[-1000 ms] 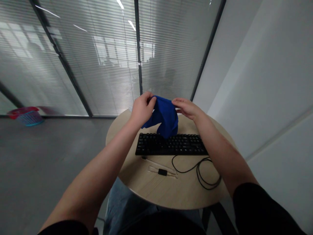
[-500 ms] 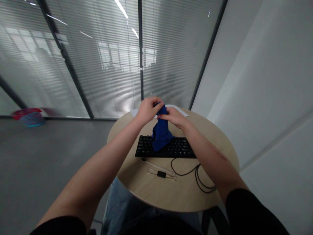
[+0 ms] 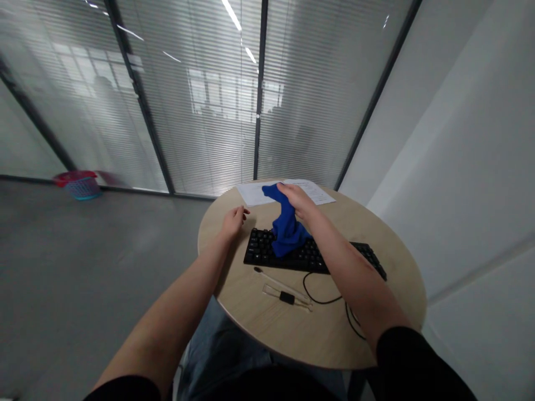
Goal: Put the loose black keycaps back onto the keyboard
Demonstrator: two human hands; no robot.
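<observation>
A blue cloth (image 3: 288,225) hangs from my right hand (image 3: 296,199), whose fingers are closed on its upper part. Its lower folds rest on the black keyboard (image 3: 261,250). To the left, apart from the cloth, my left hand (image 3: 234,220) is just off the keyboard's far left corner, fingers loosely bent and slightly apart, with nothing visible in them. Nearer me lie a thin pale stick with a dark tip (image 3: 276,278) and a wire tool with a black handle (image 3: 287,298). My right forearm covers part of the keyboard.
Printed sheets of paper (image 3: 253,194) lie at the far edge of the round wooden table (image 3: 267,340). A black cable (image 3: 321,302) loops in front of the keyboard. Glass panels with blinds stand behind, a white wall to the right. A red and blue basket (image 3: 83,186) is on the floor.
My left hand has let go of the blue cloth and moved left and down toward the table. My right hand still holds the cloth, whose top now flops leftward. The view has shifted slightly.
</observation>
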